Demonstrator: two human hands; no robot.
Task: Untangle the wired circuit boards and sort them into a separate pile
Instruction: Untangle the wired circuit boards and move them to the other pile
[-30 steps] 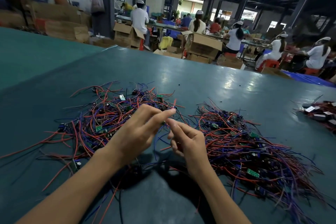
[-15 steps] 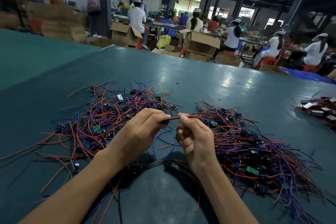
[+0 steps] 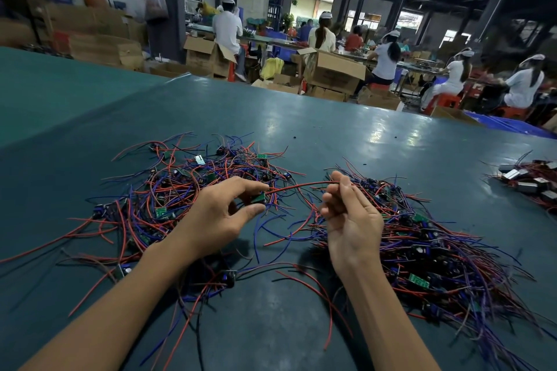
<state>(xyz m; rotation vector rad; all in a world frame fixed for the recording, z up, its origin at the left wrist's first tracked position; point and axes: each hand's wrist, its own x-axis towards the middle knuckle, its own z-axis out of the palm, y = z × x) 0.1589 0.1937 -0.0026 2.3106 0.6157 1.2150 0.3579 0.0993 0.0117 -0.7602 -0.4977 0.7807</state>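
Observation:
A tangled heap of small green circuit boards with red, blue and black wires (image 3: 168,190) lies on the left of the green table (image 3: 346,141). A second, denser pile of wired boards (image 3: 428,250) lies on the right. My left hand (image 3: 223,214) pinches a small green circuit board (image 3: 258,197) between thumb and fingers, just above the left heap's near edge. A red wire (image 3: 301,186) runs from that board to my right hand (image 3: 349,217), which pinches its far end at the fingertips, palm turned up, beside the right pile.
Another cluster of parts with dark and silver blocks (image 3: 530,181) sits at the table's far right edge. Loose red and black wires (image 3: 301,280) trail between my forearms. Beyond the table stand cardboard boxes (image 3: 331,72) and seated workers in white (image 3: 385,60).
My hands have drawn apart, stretching the red wire out between them. My right hand has moved right and turned palm up; my left still holds the board.

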